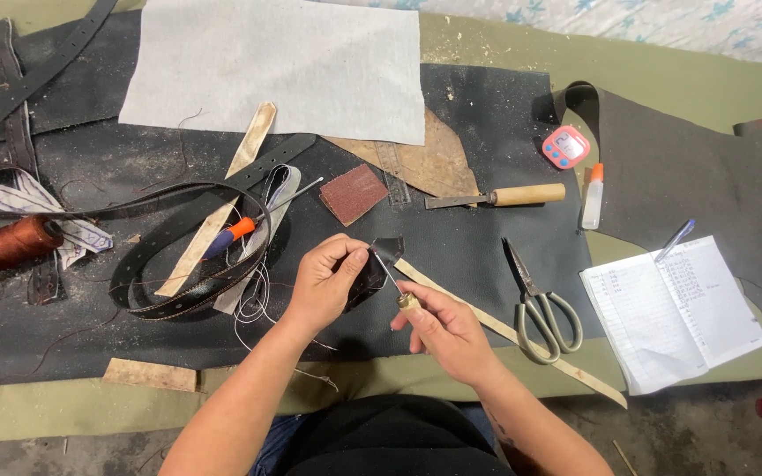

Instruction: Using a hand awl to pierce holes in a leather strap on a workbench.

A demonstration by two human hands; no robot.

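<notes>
Both forearms bare, rising from near edge and converging toward centre. Left hand (328, 280) sits slightly farther and to left, knuckles up, fingers (352, 257) curled inward in pinch, thumb hidden beneath. Right hand (441, 324) sits nearer and to right, wrist bent, fingers closed in pen-like grip, thumb and forefinger tip pointing far-left toward left hand. Hands close together, not touching.

Olive-green workbench (663, 84) under a black mat (487, 238)
Scissors (540, 304) and notebook (672, 308) lie right of the right hand (447, 330); belt (187, 256) left of the left hand (328, 282)
</notes>
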